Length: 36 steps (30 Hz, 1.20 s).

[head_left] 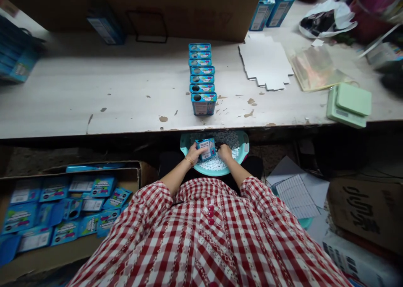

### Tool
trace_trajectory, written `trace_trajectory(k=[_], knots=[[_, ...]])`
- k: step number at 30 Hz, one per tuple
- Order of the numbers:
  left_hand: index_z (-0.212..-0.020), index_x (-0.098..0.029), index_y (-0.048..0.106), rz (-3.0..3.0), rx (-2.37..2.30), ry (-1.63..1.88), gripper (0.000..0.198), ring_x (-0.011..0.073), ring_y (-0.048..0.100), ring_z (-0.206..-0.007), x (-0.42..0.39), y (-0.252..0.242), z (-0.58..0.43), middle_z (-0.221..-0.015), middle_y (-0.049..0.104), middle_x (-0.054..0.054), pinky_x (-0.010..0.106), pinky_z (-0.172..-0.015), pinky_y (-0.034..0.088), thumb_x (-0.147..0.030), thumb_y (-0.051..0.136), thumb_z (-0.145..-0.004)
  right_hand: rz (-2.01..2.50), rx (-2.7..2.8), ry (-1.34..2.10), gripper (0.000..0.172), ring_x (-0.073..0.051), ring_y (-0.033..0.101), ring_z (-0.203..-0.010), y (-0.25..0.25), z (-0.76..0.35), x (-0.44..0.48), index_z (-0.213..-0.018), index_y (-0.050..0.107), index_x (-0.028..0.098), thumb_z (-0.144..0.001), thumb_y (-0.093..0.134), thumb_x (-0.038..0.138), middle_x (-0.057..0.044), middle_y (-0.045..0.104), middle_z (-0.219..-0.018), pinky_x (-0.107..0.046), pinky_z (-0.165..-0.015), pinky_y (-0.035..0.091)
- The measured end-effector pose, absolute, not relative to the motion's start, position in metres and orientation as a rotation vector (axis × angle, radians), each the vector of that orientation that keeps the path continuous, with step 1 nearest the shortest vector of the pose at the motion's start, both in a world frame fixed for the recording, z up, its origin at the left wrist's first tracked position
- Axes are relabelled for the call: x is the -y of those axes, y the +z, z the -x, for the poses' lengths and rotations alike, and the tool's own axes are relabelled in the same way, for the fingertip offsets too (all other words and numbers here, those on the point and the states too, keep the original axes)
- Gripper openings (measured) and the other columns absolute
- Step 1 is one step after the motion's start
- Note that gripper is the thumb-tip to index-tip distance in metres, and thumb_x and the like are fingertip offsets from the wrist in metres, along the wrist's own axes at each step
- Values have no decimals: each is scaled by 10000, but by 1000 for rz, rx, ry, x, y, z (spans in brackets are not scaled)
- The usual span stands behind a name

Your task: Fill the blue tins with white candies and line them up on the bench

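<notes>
The left hand point(194, 154) was closed around a small blue box point(207, 148), holding it tilted over a teal basin point(231, 168) on the person's lap — right above a heap of small white pieces point(217, 163). The right hand point(224, 152) sat beside the box, its fingers point(223, 157) pushed into the heap — closed or open, I couldn't tell. Ahead, a row of blue tins point(201, 75) stood on a white table point(94, 98).

- chipped white workbench tabletop point(94, 94), paint peeling near front edge
- large cardboard box point(176, 10) along far edge
- dark speckled floor point(63, 159) below bench
- dim indoor light
</notes>
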<state>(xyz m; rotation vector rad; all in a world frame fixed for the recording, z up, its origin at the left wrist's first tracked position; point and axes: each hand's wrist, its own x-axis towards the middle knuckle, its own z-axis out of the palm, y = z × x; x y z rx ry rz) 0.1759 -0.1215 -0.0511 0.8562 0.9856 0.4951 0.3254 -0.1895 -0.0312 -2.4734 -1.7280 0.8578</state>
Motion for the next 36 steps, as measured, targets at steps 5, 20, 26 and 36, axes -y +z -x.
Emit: trace_trajectory(k=[5, 20, 26, 36], knots=[[-1080, -137, 569, -1225, -1000, 612, 615, 247, 624, -980, 107, -31, -137, -1054, 665, 102, 435, -927, 469, -372, 767, -548, 2403, 1548, 906, 346, -123, 617, -912, -32, -345, 203, -1085, 655, 129, -841, 410, 120, -71, 687, -1021, -173, -792, 441], [-1185, -162, 554, -2006, -818, 531, 530, 226, 562, -1084, 109, -16, -164, -1163, 593, 89, 364, -986, 416, -146, 612, -659, 2464, 2017, 697, 353, -223, 627, -934, 122, -359, 199, -1072, 667, 285, -838, 430, 167, -65, 686, -1016, -314, -789, 460], [-1198, -176, 546, -2065, -807, 502, 539, 222, 559, -1075, 110, -17, -165, -1147, 585, 80, 360, -976, 418, -134, 605, -664, 2502, 2347, 510, 324, -240, 635, -898, 153, -327, 187, -1015, 649, 145, -853, 370, 111, -158, 667, -962, -311, -758, 461], [-1114, -152, 582, -1854, -842, 620, 481, 222, 572, -1019, 107, -30, -158, -1075, 608, 95, 402, -963, 424, -238, 656, -647, 2623, 2168, 627, 352, -220, 639, -901, 114, -369, 217, -1025, 633, 207, -839, 360, 83, -107, 648, -1040, -290, -720, 460]])
